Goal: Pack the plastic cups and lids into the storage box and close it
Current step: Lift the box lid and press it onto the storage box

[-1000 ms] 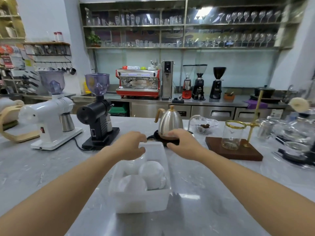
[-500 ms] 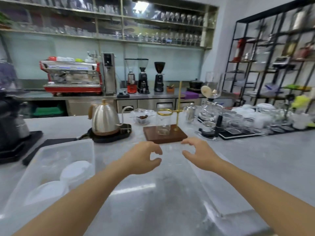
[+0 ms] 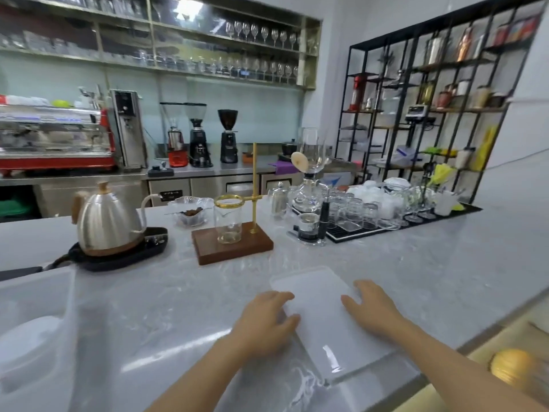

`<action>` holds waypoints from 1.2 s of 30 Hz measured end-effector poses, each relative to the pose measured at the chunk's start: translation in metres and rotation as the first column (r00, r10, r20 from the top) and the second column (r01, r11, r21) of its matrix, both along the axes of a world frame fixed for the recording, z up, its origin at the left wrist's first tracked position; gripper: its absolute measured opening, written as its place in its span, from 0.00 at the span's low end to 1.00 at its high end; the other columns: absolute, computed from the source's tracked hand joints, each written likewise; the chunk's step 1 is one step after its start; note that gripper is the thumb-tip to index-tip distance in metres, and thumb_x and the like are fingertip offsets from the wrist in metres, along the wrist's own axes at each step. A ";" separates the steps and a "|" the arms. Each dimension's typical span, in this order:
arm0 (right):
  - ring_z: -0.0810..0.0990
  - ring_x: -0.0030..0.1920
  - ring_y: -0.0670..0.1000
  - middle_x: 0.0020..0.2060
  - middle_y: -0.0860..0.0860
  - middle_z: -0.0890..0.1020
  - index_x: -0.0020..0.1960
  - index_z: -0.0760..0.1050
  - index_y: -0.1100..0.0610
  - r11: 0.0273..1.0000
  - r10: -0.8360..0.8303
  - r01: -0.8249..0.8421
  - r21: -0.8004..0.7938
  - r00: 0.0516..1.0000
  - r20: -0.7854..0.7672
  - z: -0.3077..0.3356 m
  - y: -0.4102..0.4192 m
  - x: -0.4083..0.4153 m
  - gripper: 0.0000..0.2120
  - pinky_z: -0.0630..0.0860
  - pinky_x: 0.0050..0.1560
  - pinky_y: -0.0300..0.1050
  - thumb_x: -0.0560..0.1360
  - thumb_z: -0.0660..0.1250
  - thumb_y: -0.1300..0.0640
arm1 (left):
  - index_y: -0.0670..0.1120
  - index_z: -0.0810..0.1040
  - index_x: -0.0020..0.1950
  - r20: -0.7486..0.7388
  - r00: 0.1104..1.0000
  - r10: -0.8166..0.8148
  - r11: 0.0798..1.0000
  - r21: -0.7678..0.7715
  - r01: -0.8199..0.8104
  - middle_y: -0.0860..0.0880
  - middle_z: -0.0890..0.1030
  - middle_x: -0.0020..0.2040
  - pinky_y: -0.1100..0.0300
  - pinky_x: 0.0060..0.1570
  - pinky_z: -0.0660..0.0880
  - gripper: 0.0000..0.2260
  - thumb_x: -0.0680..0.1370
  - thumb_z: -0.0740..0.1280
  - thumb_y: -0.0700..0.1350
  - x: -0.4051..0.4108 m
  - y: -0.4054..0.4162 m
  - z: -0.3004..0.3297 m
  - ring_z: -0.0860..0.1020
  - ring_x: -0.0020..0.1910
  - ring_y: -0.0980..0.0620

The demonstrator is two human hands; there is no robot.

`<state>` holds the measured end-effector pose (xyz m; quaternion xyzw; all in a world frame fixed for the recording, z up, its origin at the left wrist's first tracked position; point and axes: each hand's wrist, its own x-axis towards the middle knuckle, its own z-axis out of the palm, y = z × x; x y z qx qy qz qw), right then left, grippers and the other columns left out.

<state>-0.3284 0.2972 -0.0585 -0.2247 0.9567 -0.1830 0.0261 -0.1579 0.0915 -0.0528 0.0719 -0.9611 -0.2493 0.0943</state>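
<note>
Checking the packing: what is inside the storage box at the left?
The storage box is open, with one white rounded lid showing through its cloudy wall. The rest is blurred and cut off by the picture edge, so the cups cannot be counted.

Translucent box lid (image 3: 323, 316) flat on counter; open storage box (image 3: 38, 331) w/ cups, far left.

Your left hand (image 3: 267, 318) and right hand (image 3: 372, 307) both rest on the flat translucent white plastic lid (image 3: 323, 316) lying on the grey marbled surface (image 3: 178, 307), one hand at each long edge, fingers (image 3: 283, 297) spread over its top. At the far left edge sits the translucent white plastic storage box (image 3: 38, 322), well apart from the lid, with a pale rounded shape blurred inside. Behind, a silver gooseneck kettle (image 3: 108, 220) stands on its black base, beside a wooden drip stand with a glass beaker (image 3: 228, 226).
</note>
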 end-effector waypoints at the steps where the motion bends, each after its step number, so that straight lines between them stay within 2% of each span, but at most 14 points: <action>1: 0.71 0.71 0.56 0.68 0.54 0.73 0.71 0.69 0.57 1.000 -0.001 0.001 0.029 1.000 -0.020 -0.006 0.002 -0.001 0.26 0.67 0.71 0.50 0.81 0.59 0.42 | 0.52 0.66 0.76 0.008 1.000 -0.001 1.000 -0.028 0.002 0.50 0.70 0.74 0.57 0.74 0.59 0.24 0.81 0.59 0.58 -0.003 0.003 -0.006 0.65 0.75 0.51; 5: 0.70 0.70 0.56 0.68 0.54 0.73 0.71 0.70 0.55 0.998 0.029 -0.022 0.066 0.994 -0.102 -0.020 0.003 -0.001 0.25 0.65 0.73 0.51 0.82 0.54 0.41 | 0.54 0.61 0.78 0.071 0.997 -0.012 0.991 -0.134 0.022 0.48 0.57 0.81 0.50 0.78 0.46 0.26 0.81 0.53 0.60 -0.008 0.007 -0.026 0.52 0.80 0.52; 7: 0.70 0.70 0.55 0.67 0.53 0.73 0.70 0.70 0.54 0.997 0.035 -0.026 0.072 0.992 -0.123 -0.020 0.003 -0.002 0.24 0.65 0.72 0.51 0.81 0.53 0.41 | 0.53 0.60 0.78 0.054 0.999 -0.002 0.989 -0.148 0.010 0.46 0.55 0.82 0.51 0.78 0.45 0.27 0.81 0.53 0.61 -0.009 0.007 -0.029 0.50 0.81 0.52; 10: 0.72 0.67 0.55 0.64 0.53 0.75 0.68 0.72 0.55 0.996 0.043 -0.032 0.082 0.989 -0.142 -0.020 0.004 -0.001 0.22 0.67 0.70 0.51 0.82 0.53 0.43 | 0.51 0.63 0.77 0.024 0.998 0.058 0.989 -0.138 -0.054 0.45 0.56 0.81 0.55 0.77 0.50 0.31 0.78 0.53 0.65 -0.009 0.007 -0.030 0.54 0.79 0.46; 12: 0.73 0.65 0.54 0.62 0.52 0.76 0.65 0.73 0.55 0.997 0.045 -0.035 0.070 0.988 -0.151 -0.019 0.004 0.001 0.20 0.68 0.69 0.51 0.82 0.54 0.44 | 0.52 0.63 0.76 0.004 0.997 0.081 0.984 -0.159 -0.079 0.45 0.59 0.80 0.53 0.77 0.52 0.36 0.73 0.48 0.69 -0.009 0.008 -0.031 0.57 0.78 0.44; 14: 0.74 0.63 0.54 0.60 0.52 0.77 0.62 0.74 0.55 0.998 0.048 -0.040 0.051 0.986 -0.158 -0.019 0.004 0.001 0.19 0.69 0.67 0.50 0.82 0.54 0.45 | 0.52 0.62 0.77 0.028 0.996 0.082 0.983 -0.164 -0.077 0.45 0.58 0.80 0.52 0.78 0.50 0.39 0.71 0.44 0.70 -0.009 0.007 -0.033 0.54 0.79 0.44; 19: 0.75 0.61 0.54 0.58 0.51 0.78 0.61 0.75 0.56 0.999 0.048 -0.047 0.011 0.988 -0.144 -0.018 0.006 0.001 0.18 0.70 0.66 0.49 0.82 0.56 0.45 | 0.52 0.59 0.78 0.054 0.994 0.090 0.984 -0.159 -0.080 0.44 0.54 0.82 0.51 0.78 0.46 0.32 0.77 0.50 0.66 -0.010 0.008 -0.034 0.50 0.81 0.44; 24: 0.76 0.48 0.51 0.45 0.48 0.76 0.48 0.73 0.54 0.995 0.058 -0.068 -0.068 0.988 -0.141 -0.014 0.008 0.004 0.12 0.71 0.53 0.46 0.80 0.61 0.45 | 0.52 0.59 0.77 0.057 0.996 0.072 0.985 -0.162 -0.062 0.45 0.57 0.81 0.51 0.78 0.48 0.38 0.71 0.43 0.69 -0.009 0.008 -0.034 0.51 0.80 0.45; 28: 0.76 0.48 0.52 0.44 0.47 0.75 0.46 0.71 0.52 0.993 0.066 -0.078 -0.092 0.990 -0.123 -0.012 0.008 0.007 0.12 0.73 0.52 0.47 0.79 0.62 0.44 | 0.51 0.59 0.78 0.055 0.997 0.054 0.989 -0.139 -0.046 0.47 0.57 0.81 0.53 0.78 0.47 0.31 0.78 0.52 0.65 -0.005 0.009 -0.030 0.51 0.80 0.46; 30: 0.77 0.49 0.53 0.47 0.49 0.76 0.48 0.73 0.54 0.991 0.065 -0.077 -0.111 0.992 -0.109 -0.013 0.006 0.008 0.13 0.73 0.53 0.48 0.79 0.63 0.44 | 0.51 0.60 0.78 0.039 0.998 0.042 0.993 -0.111 -0.037 0.48 0.61 0.79 0.56 0.77 0.50 0.31 0.77 0.54 0.64 -0.003 0.010 -0.026 0.55 0.79 0.46; 33: 0.76 0.51 0.52 0.50 0.51 0.77 0.51 0.74 0.56 0.981 0.069 -0.083 -0.175 0.994 -0.083 -0.010 0.005 0.012 0.11 0.71 0.52 0.45 0.79 0.65 0.47 | 0.53 0.56 0.80 0.015 0.998 0.055 0.998 0.014 -0.055 0.50 0.63 0.77 0.56 0.75 0.56 0.33 0.76 0.59 0.61 0.001 0.008 -0.023 0.58 0.77 0.48; 36: 0.73 0.49 0.50 0.49 0.49 0.74 0.51 0.71 0.53 0.966 0.073 -0.090 -0.241 0.994 -0.082 -0.008 0.004 0.017 0.08 0.67 0.50 0.41 0.79 0.66 0.50 | 0.55 0.51 0.81 -0.009 0.998 0.068 0.988 0.138 -0.066 0.50 0.59 0.80 0.53 0.76 0.58 0.36 0.75 0.62 0.57 0.003 0.006 -0.023 0.56 0.79 0.48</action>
